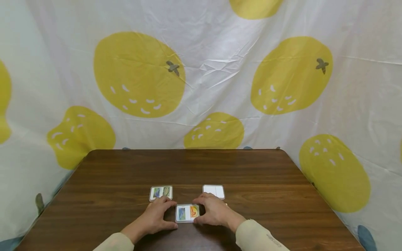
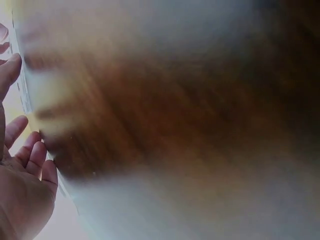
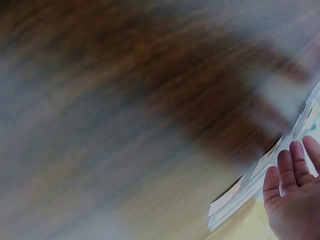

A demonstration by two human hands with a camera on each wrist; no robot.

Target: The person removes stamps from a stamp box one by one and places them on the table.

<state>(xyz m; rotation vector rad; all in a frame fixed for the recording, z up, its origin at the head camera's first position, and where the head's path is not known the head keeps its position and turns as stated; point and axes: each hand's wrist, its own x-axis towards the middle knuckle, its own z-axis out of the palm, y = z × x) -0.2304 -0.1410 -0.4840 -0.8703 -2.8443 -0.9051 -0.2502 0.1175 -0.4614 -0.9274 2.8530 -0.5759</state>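
Clear plastic card case with a blue and orange picture card inside (image 1: 187, 213) lies flat on the dark brown wooden table (image 1: 267, 174), near the front edge, right between your two hands. Your left hand (image 1: 157, 216) sits at its left end, fingers curved along the far-left corner and thumb at the near-left corner. Your right hand (image 1: 211, 210) mirrors it on the right end, fingers over the far-right corner. Both hands touch the case at the ends with a narrow hold round its short sides; case is flat on the wood, not lifted as far as the head view shows.

Second clear case with a green and blue picture card (image 1: 161, 192) lies just behind your left hand, close to the fingertips, can't tell if touching. Third clear case with a plain white card (image 1: 214, 191) lies just behind your right hand, partly covered by your knuckles.

Left wrist view is badly blurred: only the palm and fingers (image 2: 25, 165) at the left edge beside a pale edge, brown wood smear beyond. Right wrist view is also blurred: fingers (image 3: 292, 185) straight against stacked clear case edges (image 3: 250, 192).

White curtain with big yellow fruit prints (image 1: 138, 75) hangs behind the table. Cream sleeves (image 1: 257, 237) cover both forearms.
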